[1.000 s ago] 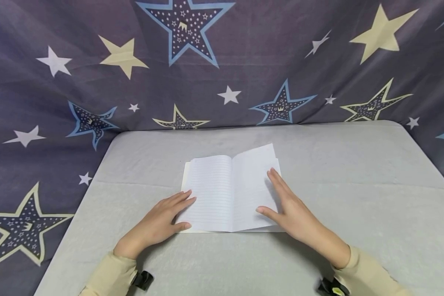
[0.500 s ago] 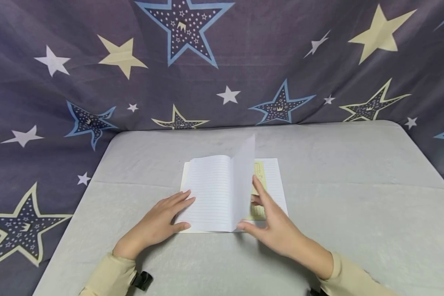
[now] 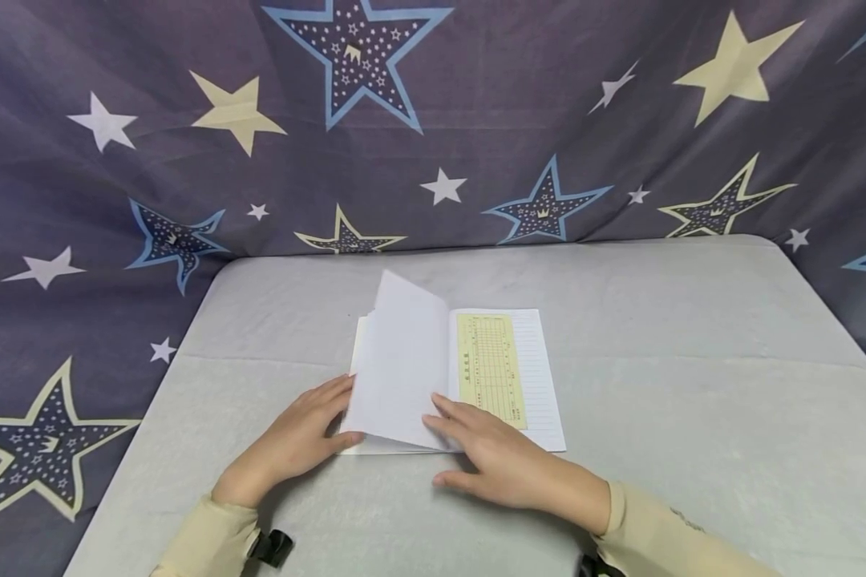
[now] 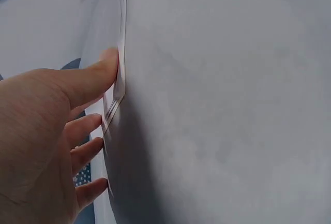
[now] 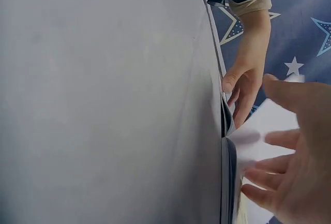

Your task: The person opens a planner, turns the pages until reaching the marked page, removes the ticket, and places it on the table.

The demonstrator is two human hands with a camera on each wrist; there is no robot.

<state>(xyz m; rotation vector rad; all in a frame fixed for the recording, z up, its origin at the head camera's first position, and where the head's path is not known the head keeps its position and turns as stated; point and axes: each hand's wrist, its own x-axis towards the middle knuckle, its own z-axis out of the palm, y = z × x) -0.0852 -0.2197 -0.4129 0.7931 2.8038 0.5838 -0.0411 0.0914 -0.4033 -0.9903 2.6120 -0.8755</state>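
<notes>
An open notebook [image 3: 543, 377] with lined pages lies on the grey-covered table. One white leaf [image 3: 404, 361] stands partly raised over the left half, its top corner lifted. On the right page lies a yellow printed slip [image 3: 487, 353] with a grid of lines. My left hand [image 3: 285, 445] rests at the notebook's left lower edge, its fingertips partly hidden by the leaf. My right hand [image 3: 508, 461] is spread near the spine, fingertips at the leaf's lower part; whether they touch it I cannot tell. In the right wrist view, the right hand [image 5: 300, 157] has its fingers extended.
The grey table cover [image 3: 693, 385] extends around the notebook. A dark curtain [image 3: 418, 160] with printed stars hangs behind and at the sides. Black straps [image 3: 273, 548] sit at the sleeve cuffs.
My right hand has moved left and toward me as the leaf turned over from right to left. The yellow slip is now uncovered. My left hand stays almost in place.
</notes>
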